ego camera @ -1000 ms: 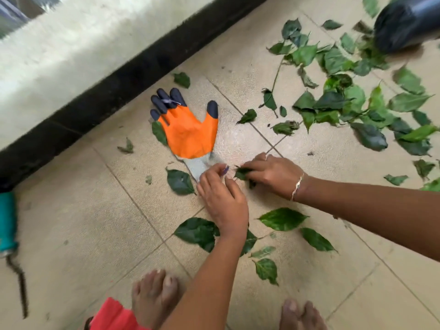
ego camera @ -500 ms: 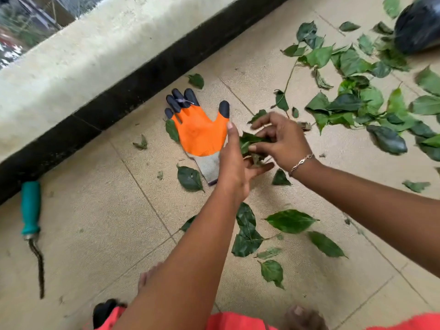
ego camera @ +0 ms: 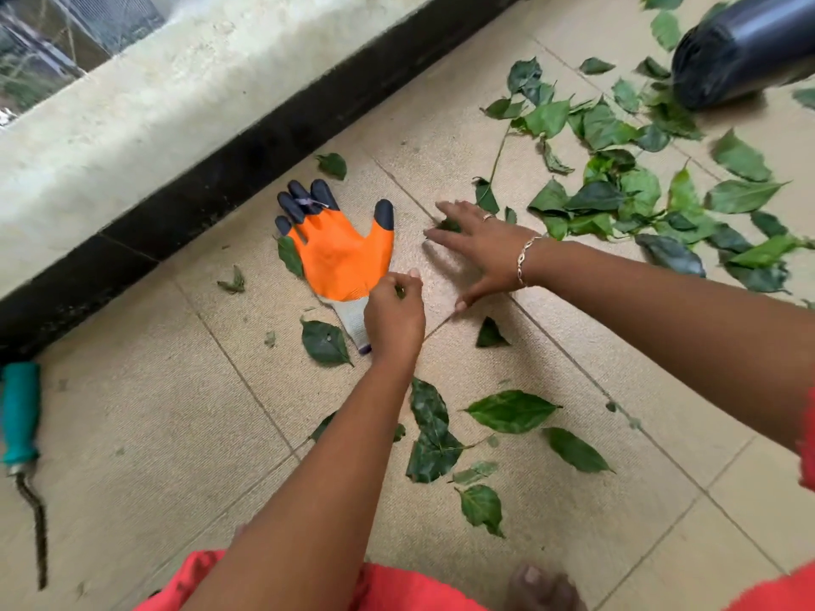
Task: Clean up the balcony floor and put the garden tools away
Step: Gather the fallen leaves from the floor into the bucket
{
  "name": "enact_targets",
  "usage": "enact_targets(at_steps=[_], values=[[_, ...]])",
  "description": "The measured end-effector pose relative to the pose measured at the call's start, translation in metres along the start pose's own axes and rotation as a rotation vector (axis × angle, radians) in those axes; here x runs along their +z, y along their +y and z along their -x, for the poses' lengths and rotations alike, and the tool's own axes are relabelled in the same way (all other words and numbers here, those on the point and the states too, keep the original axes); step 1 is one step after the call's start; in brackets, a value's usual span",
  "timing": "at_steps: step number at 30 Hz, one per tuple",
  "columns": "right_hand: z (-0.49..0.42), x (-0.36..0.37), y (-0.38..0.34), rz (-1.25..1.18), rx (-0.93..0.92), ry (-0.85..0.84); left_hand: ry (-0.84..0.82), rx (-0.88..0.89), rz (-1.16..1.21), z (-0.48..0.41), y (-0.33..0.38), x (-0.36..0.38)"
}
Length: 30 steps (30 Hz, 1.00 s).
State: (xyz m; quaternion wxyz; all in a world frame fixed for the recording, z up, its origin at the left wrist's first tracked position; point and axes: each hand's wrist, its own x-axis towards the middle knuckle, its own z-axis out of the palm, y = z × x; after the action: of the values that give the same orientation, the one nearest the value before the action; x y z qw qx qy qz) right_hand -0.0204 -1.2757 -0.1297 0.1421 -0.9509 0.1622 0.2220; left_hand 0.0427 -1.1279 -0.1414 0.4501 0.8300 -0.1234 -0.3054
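Green leaves litter the tiled balcony floor; a big heap of leaves (ego camera: pixel 617 187) spreads at the upper right. My left hand (ego camera: pixel 394 315) is curled round a small bunch of leaves over the cuff of an orange garden glove (ego camera: pixel 342 253) with black fingertips, lying flat. My right hand (ego camera: pixel 478 244) is spread, fingers straight, over a small leaf (ego camera: pixel 449 224) right of the glove. Loose leaves (ego camera: pixel 511 410) lie near my arms. A hand tool with a teal handle (ego camera: pixel 20 412) lies at the far left.
A black bin bag (ego camera: pixel 741 46) lies at the top right beside the leaf heap. A low parapet wall (ego camera: pixel 154 103) with a black base strip runs diagonally along the left. My bare toes (ego camera: pixel 542 586) and red clothing show at the bottom edge.
My hands were together passing leaves above the floor. Now my left hand has closed on the leaves near the glove cuff and my right hand has moved away, flat to the floor.
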Motion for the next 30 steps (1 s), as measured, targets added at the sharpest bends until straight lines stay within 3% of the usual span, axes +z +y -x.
enact_targets(at_steps=[3,7,11,14,18,21,25,30], values=[[0.013,0.019,-0.009,-0.017,-0.026,-0.032,-0.021,0.279,-0.229,0.018,-0.013,-0.01],[0.059,0.065,-0.02,-0.003,-0.098,-0.031,-0.153,0.683,-0.772,0.041,-0.055,-0.026],[0.096,0.098,-0.014,0.027,-0.274,0.365,-0.17,0.976,-1.017,0.058,-0.091,-0.037],[0.104,0.092,-0.002,0.038,-0.309,0.399,-0.137,1.051,-1.092,0.064,-0.108,-0.037],[0.093,0.079,-0.001,-0.128,-0.174,0.415,-0.11,1.084,-1.097,0.052,-0.105,-0.03],[0.102,0.083,-0.018,-0.315,-0.039,0.33,-0.152,1.129,-1.057,0.038,-0.099,-0.025],[0.126,0.11,-0.038,-0.132,-0.184,0.371,-0.149,1.131,-1.034,0.039,-0.101,-0.021],[0.158,0.144,-0.059,0.122,-0.347,0.081,-0.087,1.143,-1.028,0.045,-0.1,-0.02]])
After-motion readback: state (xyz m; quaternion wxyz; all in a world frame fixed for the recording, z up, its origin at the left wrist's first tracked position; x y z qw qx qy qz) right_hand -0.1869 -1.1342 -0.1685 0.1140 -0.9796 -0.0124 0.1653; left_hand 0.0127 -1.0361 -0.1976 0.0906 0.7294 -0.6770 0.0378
